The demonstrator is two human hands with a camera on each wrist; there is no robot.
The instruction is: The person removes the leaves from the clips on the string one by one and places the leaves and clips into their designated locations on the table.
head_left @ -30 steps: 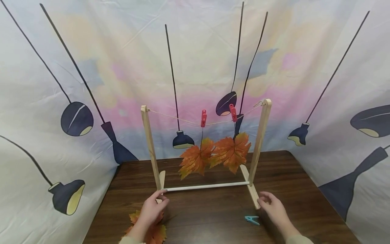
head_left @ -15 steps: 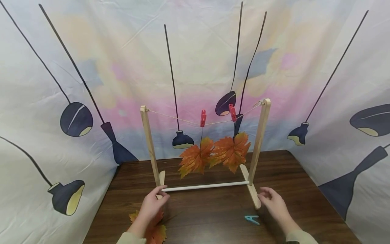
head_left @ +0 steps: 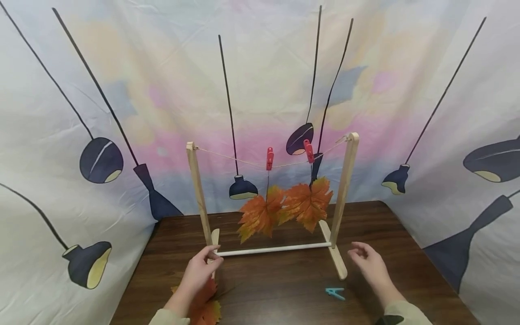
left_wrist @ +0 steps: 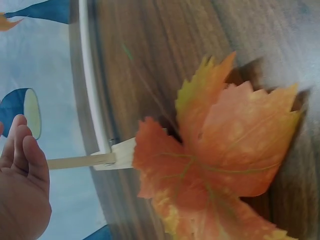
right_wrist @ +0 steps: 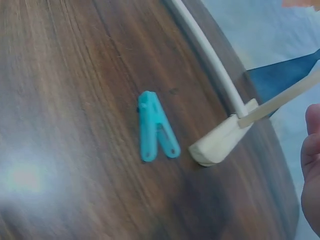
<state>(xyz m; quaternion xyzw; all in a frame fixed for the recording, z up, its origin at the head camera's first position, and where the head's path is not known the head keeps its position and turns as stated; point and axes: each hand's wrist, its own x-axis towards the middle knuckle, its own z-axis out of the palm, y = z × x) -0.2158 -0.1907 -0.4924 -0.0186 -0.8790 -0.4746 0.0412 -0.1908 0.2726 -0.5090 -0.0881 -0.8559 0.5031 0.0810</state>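
Wooden rack [head_left: 272,249] stands beyond left hand [head_left: 200,269] and right hand [head_left: 369,263] (both raised), fingers loosely bent, empty.

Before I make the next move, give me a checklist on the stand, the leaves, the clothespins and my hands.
1. Stand upright on the table: ok.
2. Red clothespins clipped on the string, each with a hanging leaf: ok.
3. Loose leaf lying on the table: ok.
4. Blue clothespin picked up: not ok, it lies on the table.
5. Right hand apart from the stand: ok.
6. Left hand apart from the stand: cannot tell, they overlap in view.
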